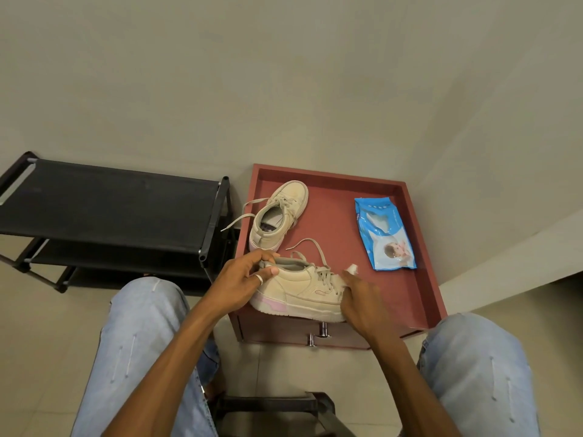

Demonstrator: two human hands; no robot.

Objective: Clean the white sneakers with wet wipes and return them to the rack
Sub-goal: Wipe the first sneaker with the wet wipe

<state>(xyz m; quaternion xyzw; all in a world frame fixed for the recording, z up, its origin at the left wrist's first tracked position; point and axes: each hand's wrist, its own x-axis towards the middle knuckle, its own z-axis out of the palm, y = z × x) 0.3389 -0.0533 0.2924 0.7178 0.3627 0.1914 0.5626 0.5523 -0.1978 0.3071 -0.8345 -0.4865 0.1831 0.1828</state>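
Two off-white sneakers sit on a red-brown cabinet top [407,247]. The near sneaker [303,288] lies along the front edge, toe to the right, with a pink patch at its heel. My left hand [243,282] grips its heel collar between thumb and fingers. My right hand [359,298] holds a white wet wipe [350,269] against the toe, and the wipe's tip sticks out above my fingers. The far sneaker [277,216] stands at the back left, its laces trailing over the edge. A blue wet-wipe pack [383,234] lies flat on the right.
A black shoe rack [104,203] with fabric shelves stands to the left against the wall. The cabinet has a raised rim and a drawer handle [318,335] at its front. My knees in light jeans flank it. A dark stool [284,408] is under me.
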